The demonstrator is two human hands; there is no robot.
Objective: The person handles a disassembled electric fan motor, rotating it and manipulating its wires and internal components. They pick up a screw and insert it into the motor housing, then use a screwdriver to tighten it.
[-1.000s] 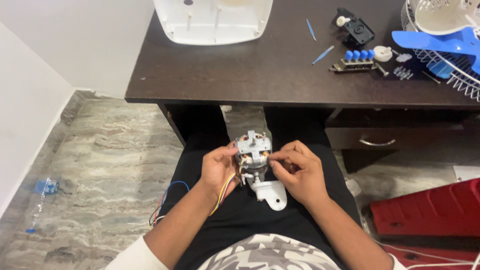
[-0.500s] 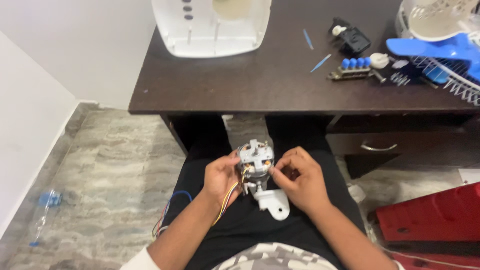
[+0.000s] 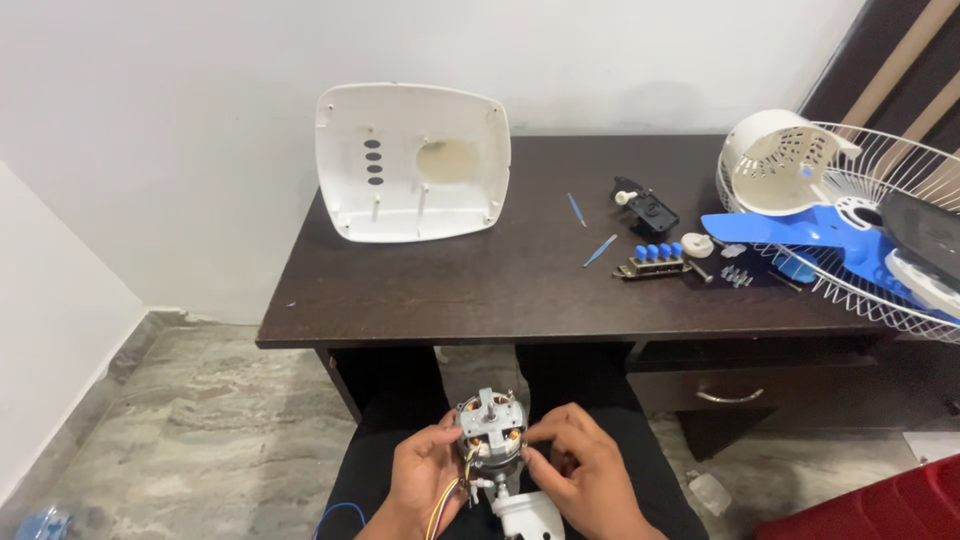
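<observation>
head view, the only one: motor (image 3: 492,436) sits low in the frame, held over the person's lap between both hands, well below the front edge of the dark table (image 3: 480,300). its long axis runs roughly up and down the picture, the short shaft stub pointing up toward the table and the white plastic neck piece (image 3: 527,515) hanging from its lower end at the bottom edge. left hand (image 3: 425,485) cups the motor from its left side, fingers (image 3: 447,437) clenched around the metal frame, with yellow, red and blue wires (image 3: 440,505) trailing down past the palm. right hand (image 3: 585,475) closes in from the right, its fingers (image 3: 545,437) pinched together against the motor's right flank; whether they grasp a small part there or only press on the casing i cannot tell. both hands touch the motor, so neither is nearer; the motor lies between them, the left thumb and the right fingertips meeting it at about the same height.

on the table, well apart from the hands: a white housing shell (image 3: 412,160) propped against the wall, a black switch part (image 3: 648,210), a blue push-button block (image 3: 655,260), two thin blue sticks (image 3: 600,250), and at the right a blue fan blade (image 3: 800,230) lying in a white wire guard (image 3: 880,290), with a white rear cover (image 3: 785,160) behind it.
</observation>
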